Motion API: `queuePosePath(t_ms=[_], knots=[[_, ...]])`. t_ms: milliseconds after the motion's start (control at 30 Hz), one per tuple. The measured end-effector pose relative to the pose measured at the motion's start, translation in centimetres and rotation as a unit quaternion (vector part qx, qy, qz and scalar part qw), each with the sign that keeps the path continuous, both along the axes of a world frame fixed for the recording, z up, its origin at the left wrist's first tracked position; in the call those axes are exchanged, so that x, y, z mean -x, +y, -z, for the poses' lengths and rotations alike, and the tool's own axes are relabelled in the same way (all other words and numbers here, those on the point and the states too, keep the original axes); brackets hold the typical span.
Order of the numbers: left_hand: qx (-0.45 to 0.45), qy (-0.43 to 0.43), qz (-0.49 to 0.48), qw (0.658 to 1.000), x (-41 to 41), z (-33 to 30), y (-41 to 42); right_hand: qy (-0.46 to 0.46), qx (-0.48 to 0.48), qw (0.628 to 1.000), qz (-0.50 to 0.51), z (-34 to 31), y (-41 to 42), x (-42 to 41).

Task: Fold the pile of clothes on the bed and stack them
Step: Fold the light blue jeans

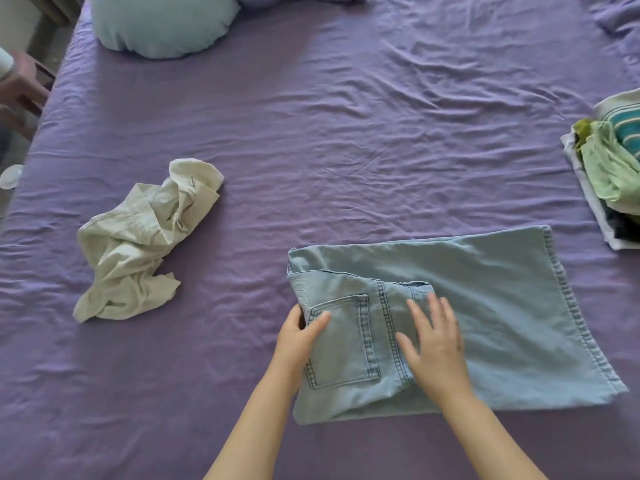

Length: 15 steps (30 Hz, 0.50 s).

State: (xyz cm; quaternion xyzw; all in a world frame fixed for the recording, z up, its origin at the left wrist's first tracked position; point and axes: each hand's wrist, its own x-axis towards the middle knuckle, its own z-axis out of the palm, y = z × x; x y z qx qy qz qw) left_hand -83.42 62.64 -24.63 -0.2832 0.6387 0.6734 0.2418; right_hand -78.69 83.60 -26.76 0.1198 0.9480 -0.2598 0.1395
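Light blue jeans (491, 306) lie partly folded on the purple bed sheet (311, 133), back pocket up, leg hems toward the right. My left hand (298, 337) grips the folded left edge of the jeans, thumb on top by the pocket and fingers tucked underneath. My right hand (436, 348) lies flat on the denim just right of the pocket seam, fingers spread and straight. A crumpled cream shirt (138, 237) sits unfolded to the left. At the right edge stands a stack of folded clothes (609, 178) in green, white and teal stripes.
A pale blue round pillow (162, 22) lies at the far left of the bed, with a bunched purple cover (616, 15) at the far right corner. A wooden chair (24, 88) stands off the bed's left side.
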Motion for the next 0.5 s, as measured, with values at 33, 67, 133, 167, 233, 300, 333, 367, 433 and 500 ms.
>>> queuePosePath(t_ms=[33,67,133,167,233,300,333,367,433,500], knots=[[-0.048,0.002,-0.003,0.999,-0.1,-0.9,0.6,0.008,0.094,0.996,0.003,-1.3,-0.8,0.2],[-0.101,-0.001,0.002,0.995,-0.2,-1.7,1.3,-0.018,0.214,0.976,0.024,-2.8,-1.8,0.5],[-0.192,-0.015,0.034,0.981,-0.4,-3.5,2.8,-0.097,0.412,0.903,0.071,-5.5,-3.5,0.6],[-0.208,-0.017,0.060,0.976,-0.5,-4.3,3.5,-0.110,0.441,0.888,0.075,-6.6,-3.9,0.5],[-0.211,-0.011,0.117,0.970,-0.4,-5.8,4.9,-0.099,0.434,0.892,0.077,-8.2,-3.6,0.1],[-0.231,-0.012,0.152,0.961,0.0,-7.4,6.7,-0.072,0.407,0.905,0.104,-9.7,-1.6,-0.1],[-0.240,-0.010,0.166,0.956,0.2,-8.2,7.8,-0.059,0.388,0.912,0.120,-10.3,-0.2,-0.2],[-0.245,-0.007,0.179,0.953,0.4,-8.9,9.2,-0.049,0.372,0.917,0.135,-11.0,1.3,-0.3],[-0.241,-0.003,0.209,0.948,0.6,-10.0,12.2,-0.026,0.353,0.921,0.164,-12.3,4.5,-0.2],[-0.231,0.007,0.232,0.945,0.6,-10.5,15.5,0.009,0.323,0.927,0.193,-12.9,7.8,0.1]])
